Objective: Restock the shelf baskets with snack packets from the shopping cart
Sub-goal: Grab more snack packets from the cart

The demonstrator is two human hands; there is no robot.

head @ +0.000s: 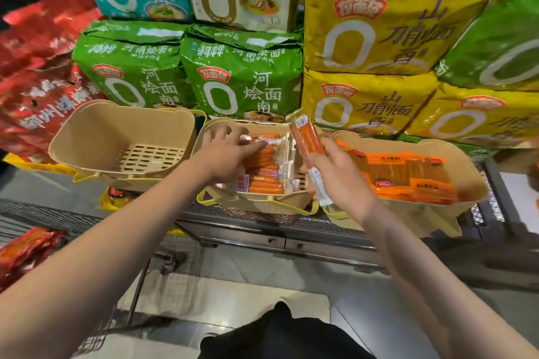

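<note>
Okay, I'm over the middle basket [291, 205] on the shelf, with the right hand [339, 181] holding one orange snack packet [306, 137] up on end, fingers [331, 151] wrapped round its lower half. The packet stands just above the basket's right rim, tilted a little left, its top near the green noodle bags [242, 79] behind.

The left hand [227, 154] is down inside the same basket, fingers spread fairly flat and resting on the row of packets [264, 172] already lying there. It looks like I'm steadying or squaring that stack, though the fingertips are blurred and I can't tell whether they pinch anything.

To do this well, I'd say hold the pile flat with the left hand, turn the raised packet to match the row, and lay it onto the stack rather than drop it on edge.

The left basket [87, 131] has only its slotted floor showing; the right basket [472, 181] carries flatter orange packs [408, 175]. More red packets [27, 248] sit at the near left, presumably in the cart.
</note>
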